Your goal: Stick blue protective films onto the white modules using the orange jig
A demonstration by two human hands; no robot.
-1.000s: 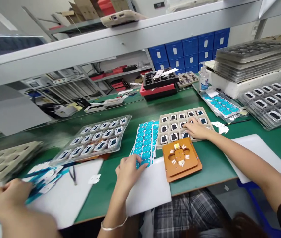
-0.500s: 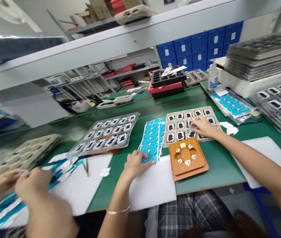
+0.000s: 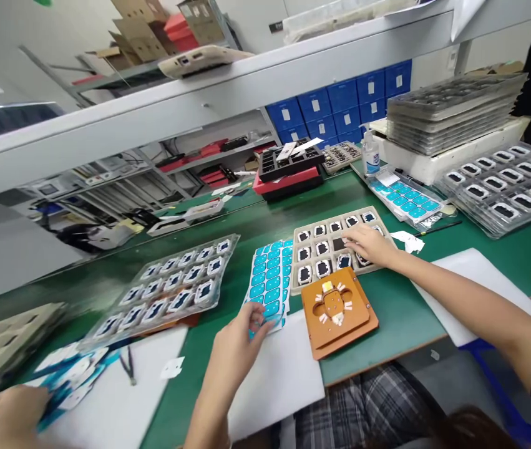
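My left hand [image 3: 237, 343] is at the near end of a sheet of blue stickers [image 3: 258, 277], thumb and index finger apart, thumb by the bottom sticker. White foam paper [image 3: 279, 368] lies below it. My right hand [image 3: 370, 244] reaches over a beige tray [image 3: 297, 288] of dark, white-rimmed parts [image 3: 322, 268]. Its fingers are closed at a middle-row pocket, and whatever they hold is hidden. In front of the tray sits an orange fixture [image 3: 335, 308] with a shaped recess and white tabs.
To the left is a clear tray [image 3: 171, 280] of similar parts, tweezers [image 3: 128, 365] and a co-worker's hand [image 3: 5, 415]. Stacked clear trays [image 3: 503, 181], a pump bottle [image 3: 370, 153] and more blue stickers [image 3: 405, 196] stand right. A grey shelf beam [image 3: 209, 103] crosses above the bench.
The view has shifted, moving the bench scene leftward. My left fingers have drawn up from lying flat on the sticker sheet. My right hand stays over the tray.
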